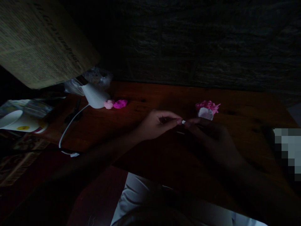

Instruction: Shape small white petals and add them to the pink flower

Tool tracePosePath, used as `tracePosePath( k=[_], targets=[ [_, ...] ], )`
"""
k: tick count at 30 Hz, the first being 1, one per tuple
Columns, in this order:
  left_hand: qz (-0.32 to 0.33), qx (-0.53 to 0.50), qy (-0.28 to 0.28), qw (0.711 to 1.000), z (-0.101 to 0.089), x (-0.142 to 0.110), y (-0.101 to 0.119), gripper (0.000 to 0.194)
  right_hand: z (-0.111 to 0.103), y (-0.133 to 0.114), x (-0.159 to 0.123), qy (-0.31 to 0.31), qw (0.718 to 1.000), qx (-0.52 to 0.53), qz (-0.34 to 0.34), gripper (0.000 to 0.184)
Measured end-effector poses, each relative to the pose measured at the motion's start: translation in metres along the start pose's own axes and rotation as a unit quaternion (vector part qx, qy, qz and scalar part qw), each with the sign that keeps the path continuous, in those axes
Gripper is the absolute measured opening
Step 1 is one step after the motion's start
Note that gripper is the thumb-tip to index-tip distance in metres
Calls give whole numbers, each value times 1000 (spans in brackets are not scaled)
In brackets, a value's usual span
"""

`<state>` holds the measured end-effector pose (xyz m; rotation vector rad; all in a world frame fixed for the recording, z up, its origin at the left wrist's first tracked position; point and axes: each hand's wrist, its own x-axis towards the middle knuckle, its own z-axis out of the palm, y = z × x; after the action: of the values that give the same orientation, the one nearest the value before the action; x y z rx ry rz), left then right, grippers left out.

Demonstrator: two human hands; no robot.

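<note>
1. My L hand [154,125] & R hand [213,136] pinch a small white piece [183,122] btwn fingertips, right of the white tapered lamp base [95,95].
2. I see a pale-pink crumpled lump [108,104], then a magenta lump [120,104], just right of base.
3. Well right of it: ruffled pink piece [208,105] w/ white rounded piece [205,113].

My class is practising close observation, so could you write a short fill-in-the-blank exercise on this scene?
The left hand and right hand pinch a small piece whose colour is ____.
Beside the lamp base, the number of pink lumps is ____.
The ruffled pink piece lies nearer the ____ hand.
The cup lies tipped on its ____.
Missing words: white; two; right; side.
</note>
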<state>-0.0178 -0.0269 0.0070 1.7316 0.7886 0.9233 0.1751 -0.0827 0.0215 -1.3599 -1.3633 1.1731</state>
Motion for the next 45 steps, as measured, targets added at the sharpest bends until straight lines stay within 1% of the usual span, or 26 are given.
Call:
tracePosePath(
  k=[2,7,9,14,19,24,31,36,40,43,45],
  targets=[
    [-1,-6,0,1000,0,0,0,19,0,1,0,11,1000,-8,-15,31],
    [8,-12,24,1000,-1,1,-1,17,-1,4,0,45,997,-39,-39,29],
    [3,-14,20,1000,0,1,0,16,-2,4,0,49,996,-52,-45,28],
    [-19,-41,1,999,3,0,0,20,-1,2,-1,31,996,-68,-53,29],
    [-41,-61,-16,997,2,1,-1,25,-1,1,-1,15,996,-63,-57,27],
    [-61,-63,-35,996,1,2,1,21,-1,3,-2,1,997,-49,-57,27],
    [-61,-72,-50,994,1,3,1,21,0,2,-3,0,995,-64,-73,25],
    [-44,-51,-49,997,1,3,2,17,0,2,-3,-5,994,-66,-82,24],
    [-36,-31,-63,997,0,2,3,19,1,3,-2,-5,995,-66,-79,23],
    [-41,-26,-59,997,-1,2,2,21,1,3,-3,-2,995,-71,-76,24],
    [-41,-41,-54,997,0,2,2,22,1,3,-3,0,994,-75,-74,25]
  ],
)
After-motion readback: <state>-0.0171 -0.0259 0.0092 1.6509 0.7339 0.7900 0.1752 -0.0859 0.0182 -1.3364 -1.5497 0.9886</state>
